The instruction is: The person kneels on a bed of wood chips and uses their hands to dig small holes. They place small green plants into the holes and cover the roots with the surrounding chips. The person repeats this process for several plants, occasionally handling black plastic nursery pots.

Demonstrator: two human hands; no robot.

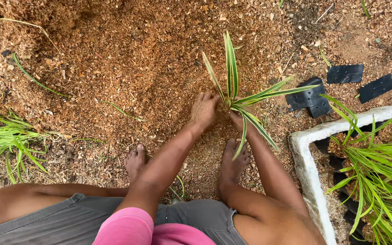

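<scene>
A small plant (233,86) with long green-and-cream striped leaves stands upright in a heap of brown, sawdust-like soil (128,68). My left hand (203,110) presses into the soil on the left of the plant's base, dusted with it. On the base's right side sits my right hand (238,120), partly hidden by leaves. Both hands cup the base and the soil around it. I squat, with my bare feet (232,163) just behind the hands.
A white foam box (306,159) at the right holds several grassy seedlings in black bags. Empty black plastic bags (345,74) lie on the ground beyond it. A clump of grass (5,140) grows at the left edge.
</scene>
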